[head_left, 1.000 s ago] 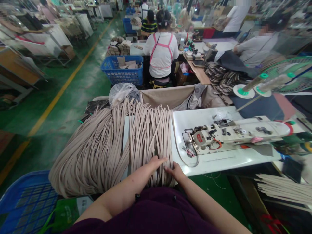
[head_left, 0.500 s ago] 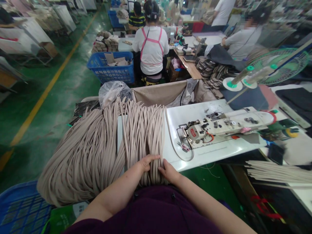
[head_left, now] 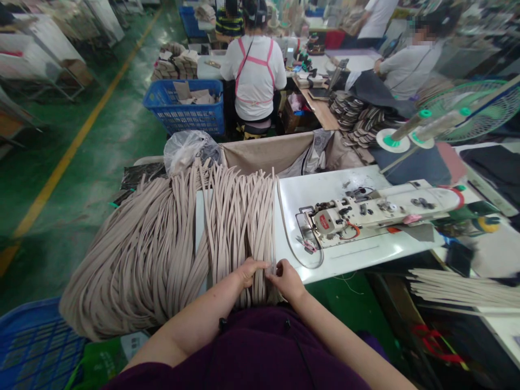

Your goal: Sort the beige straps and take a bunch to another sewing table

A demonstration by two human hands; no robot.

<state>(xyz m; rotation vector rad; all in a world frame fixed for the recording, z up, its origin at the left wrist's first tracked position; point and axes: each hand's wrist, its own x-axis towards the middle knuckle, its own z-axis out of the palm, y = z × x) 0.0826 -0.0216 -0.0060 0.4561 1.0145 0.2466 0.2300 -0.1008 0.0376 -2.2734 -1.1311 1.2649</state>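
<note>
Beige strips (head_left: pixel 227 233) lie side by side across the left end of the white worktop (head_left: pixel 365 261), directly in front of the wearer. They are long, narrow, flat and matte, with loose ends fanned at the far edge. A larger bundle (head_left: pixel 138 265) of matching strips, to the left, curves down over the side in a thick mass. One single strip (head_left: pixel 290 244) runs along the right of the group and loops near the sewing machine (head_left: pixel 365 211).

Containers: a blue basket (head_left: pixel 195 122) on the floor beyond the worktop holds flat beige pieces (head_left: pixel 197 97). A fabric-lined trough (head_left: pixel 264 154) adjoins the far edge of the worktop; grey cloth (head_left: pixel 314 154) lies at its right end. A clear plastic bag (head_left: pixel 184 149) rests at its left end. A second blue basket (head_left: pixel 36 346) is at lower left, with a green bag (head_left: pixel 99 360) at its right; whether the bag is inside cannot be told.

Left hand (head_left: pixel 248 271): partly closed against the strips, index finger extended rightward; grip cannot be confirmed. Right hand (head_left: pixel 287 279): fingers curled, thumb and index close together at the group's right edge; whether a strip is pinched cannot be told.
</note>
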